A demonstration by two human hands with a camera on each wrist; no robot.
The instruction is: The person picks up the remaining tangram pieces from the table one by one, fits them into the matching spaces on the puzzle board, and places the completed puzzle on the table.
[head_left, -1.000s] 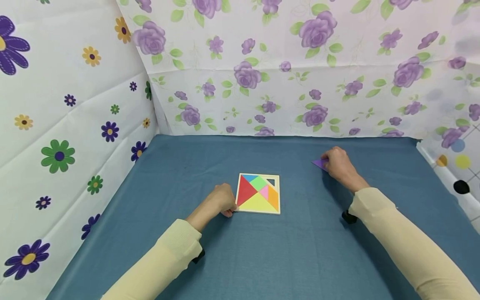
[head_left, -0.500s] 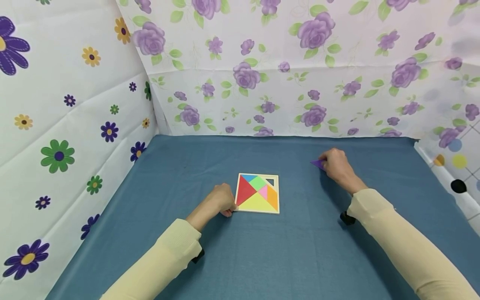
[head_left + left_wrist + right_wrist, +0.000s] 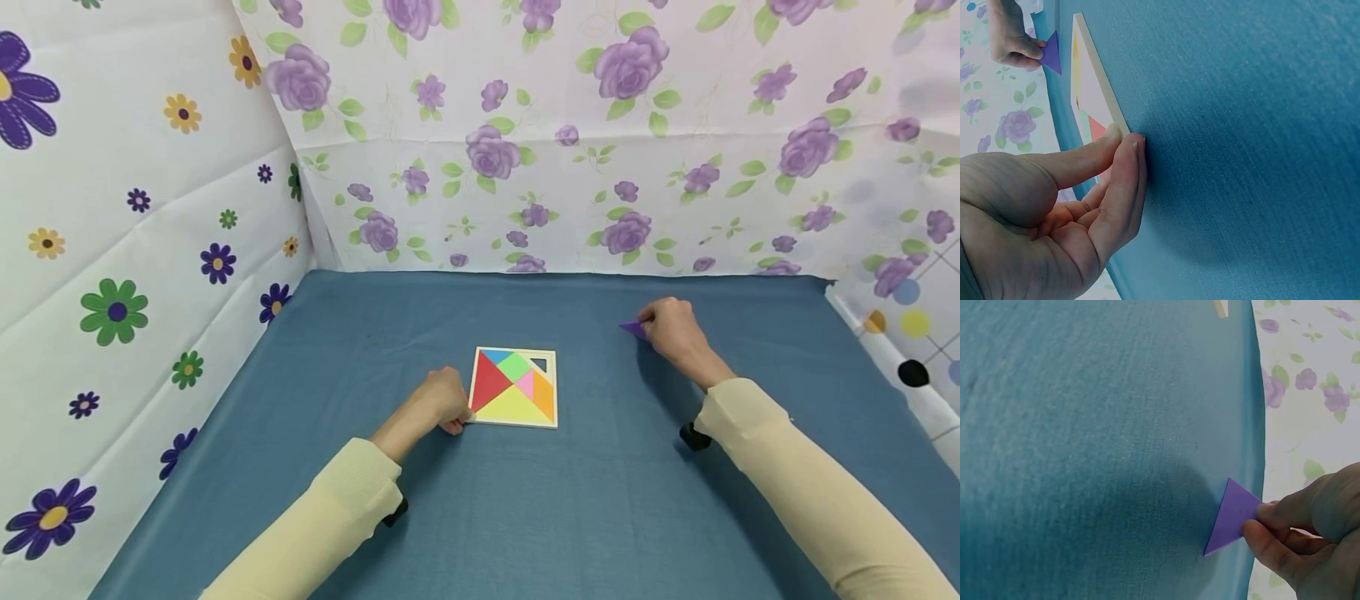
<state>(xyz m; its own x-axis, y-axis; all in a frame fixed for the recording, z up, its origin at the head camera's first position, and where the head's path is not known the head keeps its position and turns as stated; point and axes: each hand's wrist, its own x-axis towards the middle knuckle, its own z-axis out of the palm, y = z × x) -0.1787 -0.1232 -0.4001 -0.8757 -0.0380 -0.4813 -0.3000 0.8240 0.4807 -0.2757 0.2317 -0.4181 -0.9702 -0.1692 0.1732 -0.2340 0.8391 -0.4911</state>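
A square wooden tangram tray [image 3: 551, 364] lies on the blue cloth, with red, yellow, blue, green, pink and orange pieces in it. A dark triangular recess [image 3: 540, 364] shows near its far right corner. My left hand [image 3: 442, 400] pinches the tray's near left corner between thumb and fingers; the left wrist view shows the thumb on top of the edge. Off to the right and farther back, my right hand [image 3: 672, 333] holds a purple triangle piece [image 3: 1232, 519] between thumb and fingertips. The piece is apart from the tray, tilted, its point facing left in the head view.
Blue cloth [image 3: 570, 517] covers the table. A floral sheet [image 3: 555, 200] hangs along the back edge, and another flower-printed sheet [image 3: 150, 242] rises on the left. A dotted, tiled-pattern sheet [image 3: 922, 350] borders the right side.
The head view has shifted a little. My right hand has turned the purple triangle slightly, so its face looks narrower. The left hand keeps its grip on the tray's corner.
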